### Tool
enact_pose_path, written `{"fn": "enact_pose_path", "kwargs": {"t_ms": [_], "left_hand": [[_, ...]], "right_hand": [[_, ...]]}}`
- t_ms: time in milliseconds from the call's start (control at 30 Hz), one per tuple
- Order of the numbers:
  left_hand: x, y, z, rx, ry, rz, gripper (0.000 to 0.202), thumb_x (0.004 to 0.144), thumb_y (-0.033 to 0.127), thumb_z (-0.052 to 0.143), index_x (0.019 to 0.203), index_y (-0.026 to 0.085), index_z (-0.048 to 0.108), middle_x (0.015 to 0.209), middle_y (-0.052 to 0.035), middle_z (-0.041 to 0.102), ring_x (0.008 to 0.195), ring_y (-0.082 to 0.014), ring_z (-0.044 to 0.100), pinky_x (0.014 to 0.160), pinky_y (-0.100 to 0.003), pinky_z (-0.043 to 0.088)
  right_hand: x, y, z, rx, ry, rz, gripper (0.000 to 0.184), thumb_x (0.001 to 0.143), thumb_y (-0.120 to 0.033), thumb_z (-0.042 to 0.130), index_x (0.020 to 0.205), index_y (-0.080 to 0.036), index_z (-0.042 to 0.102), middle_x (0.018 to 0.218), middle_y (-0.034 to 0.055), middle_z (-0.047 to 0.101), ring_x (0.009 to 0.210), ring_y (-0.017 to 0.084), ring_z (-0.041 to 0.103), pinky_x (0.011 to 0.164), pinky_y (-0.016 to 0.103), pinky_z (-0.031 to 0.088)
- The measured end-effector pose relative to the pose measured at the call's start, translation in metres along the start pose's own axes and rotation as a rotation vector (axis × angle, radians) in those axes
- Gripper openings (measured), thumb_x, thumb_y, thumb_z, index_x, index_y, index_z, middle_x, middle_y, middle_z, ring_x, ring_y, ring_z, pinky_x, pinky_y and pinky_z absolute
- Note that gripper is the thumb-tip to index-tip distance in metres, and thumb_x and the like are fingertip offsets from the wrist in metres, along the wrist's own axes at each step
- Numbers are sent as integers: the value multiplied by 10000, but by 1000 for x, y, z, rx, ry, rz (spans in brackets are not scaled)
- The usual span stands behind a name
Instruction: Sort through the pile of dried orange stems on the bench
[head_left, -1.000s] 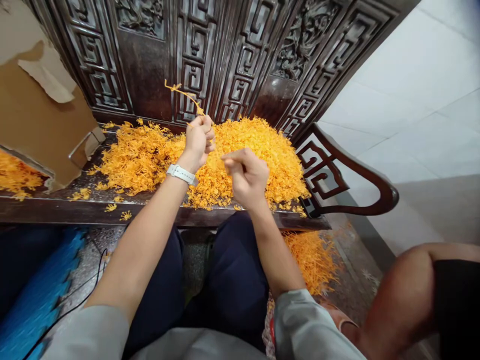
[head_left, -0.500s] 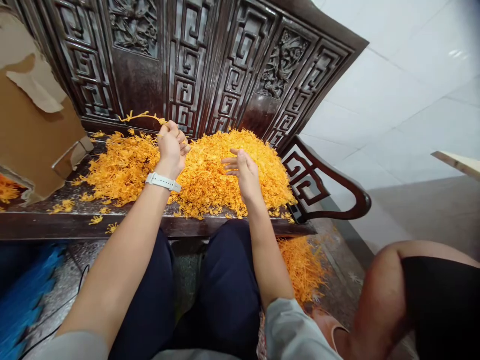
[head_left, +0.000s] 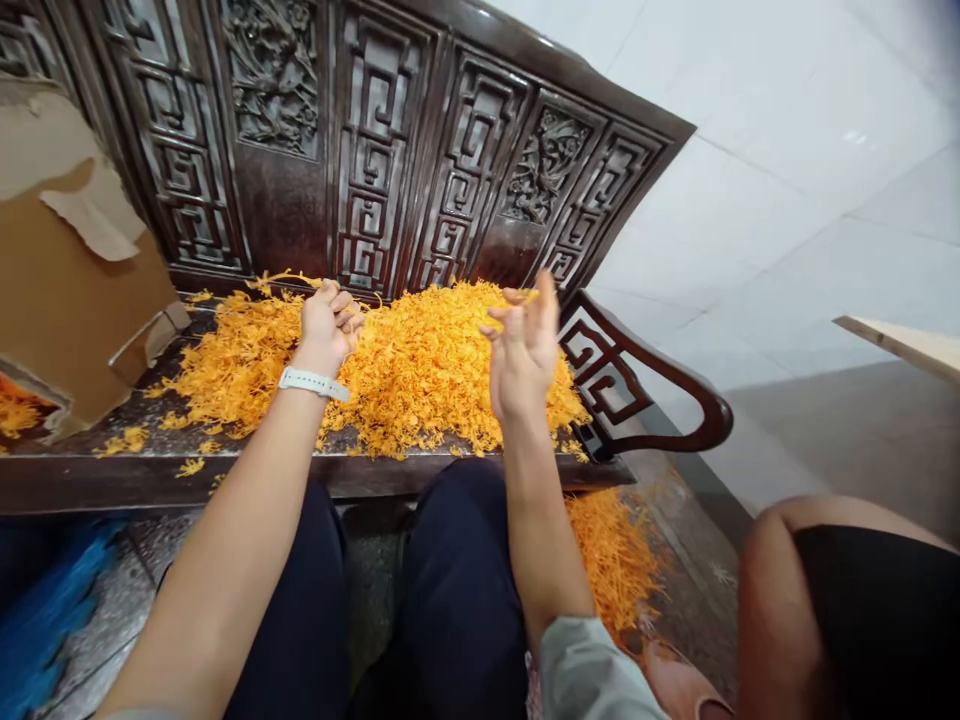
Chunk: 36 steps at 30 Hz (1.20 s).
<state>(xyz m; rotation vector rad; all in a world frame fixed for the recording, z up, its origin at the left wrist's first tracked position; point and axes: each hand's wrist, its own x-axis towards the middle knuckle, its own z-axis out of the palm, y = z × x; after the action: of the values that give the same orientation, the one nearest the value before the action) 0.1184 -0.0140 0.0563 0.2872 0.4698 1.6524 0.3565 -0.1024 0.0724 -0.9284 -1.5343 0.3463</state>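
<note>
My left hand [head_left: 328, 325], with a white watch band at the wrist, is closed on a thin orange branched strand [head_left: 289, 277] that sticks out to the left from the thumb side. Just below it lies a spread pile of small orange plastic-looking pieces [head_left: 247, 350]. My right hand [head_left: 523, 350] is raised over the right part of the larger orange heap [head_left: 420, 370], palm turned inward and fingers apart, slightly smeared by motion. A speck of orange shows by its fingers; whether it is touched there I cannot tell.
The pieces lie on a dark carved wooden bench [head_left: 285, 210] with a curved armrest [head_left: 697, 420]. A torn cardboard box [head_left: 97, 290] stands at left. More orange strands [head_left: 615, 560] lie on the floor. Another person's knee [head_left: 780, 560] is at right, near a wooden board edge [head_left: 892, 340].
My right hand has moved right and up, its fingers spreading. My left hand has shifted slightly left and down, still gripping the strand. The view has tilted a little.
</note>
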Motion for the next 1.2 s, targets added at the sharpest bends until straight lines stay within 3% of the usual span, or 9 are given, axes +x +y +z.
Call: {"fn": "enact_pose_path", "kwargs": {"t_ms": [100,200,367,567,733,900,1033,1100,1200], "left_hand": [[-19,-12,17,51,-163,-48,345,1134,229,458,792,187,476,502,101,292,347,-39,235,367,-170,175],[-30,-29,30,93,-204,-48,310,1103,248,555,807,198,476,526,94,311,366,-44,244,379,-165,179],[-30,-42,31,65,-272,-50,295,1113,249,531,828,204,469,538,91,317,381,-46,248,393,-168,190],[-38,-35,34,94,-326,-122,296,1110,184,467,815,200,497,487,97,222,349,-51,188,390,-168,139],[-49,-46,42,104,-462,-185,305,1086,149,446,796,194,528,475,92,205,349,-54,176,402,-171,142],[-20,-31,23,-64,-226,-18,313,1076,115,434,783,200,501,479,90,188,354,-63,142,384,-195,126],[-13,5,4,-106,-228,-59,302,1117,219,464,838,199,578,497,83,229,355,-58,209,375,-187,169],[-23,13,6,-122,-274,-112,309,1130,251,444,875,198,610,520,72,283,360,-54,247,377,-178,207],[-44,7,19,-126,-272,-168,316,1137,271,415,911,198,623,555,57,340,366,-49,260,374,-174,227]], "right_hand": [[7,27,4,-189,-124,362,831,939,-788,560,1617,-326,425,1640,177,413,1470,379,481,1093,569,521],[-2,25,16,95,-264,418,672,952,-783,540,1337,-249,674,1450,171,614,1314,326,604,1049,509,541],[-17,-1,36,173,-438,250,455,903,-630,752,796,-190,705,858,38,661,845,178,594,790,331,497],[-22,-18,24,153,-450,-137,276,1014,-393,702,828,-189,700,816,22,646,797,159,585,782,329,458],[-20,-30,0,217,-539,-154,218,994,-313,728,810,-204,688,764,11,624,725,156,574,701,332,442],[-42,-71,-35,545,-528,-349,333,972,-384,703,667,-270,637,622,-20,666,698,207,619,866,459,501],[-36,-69,-59,843,-544,-395,252,846,-397,813,624,-378,696,509,-40,527,561,175,533,651,356,507],[-17,-41,-54,1006,-312,-209,164,812,-570,831,764,-437,750,570,-35,526,546,161,499,560,311,461],[2,4,-32,959,-22,457,338,840,-632,762,934,-308,735,771,2,611,660,145,538,632,303,486]]}}
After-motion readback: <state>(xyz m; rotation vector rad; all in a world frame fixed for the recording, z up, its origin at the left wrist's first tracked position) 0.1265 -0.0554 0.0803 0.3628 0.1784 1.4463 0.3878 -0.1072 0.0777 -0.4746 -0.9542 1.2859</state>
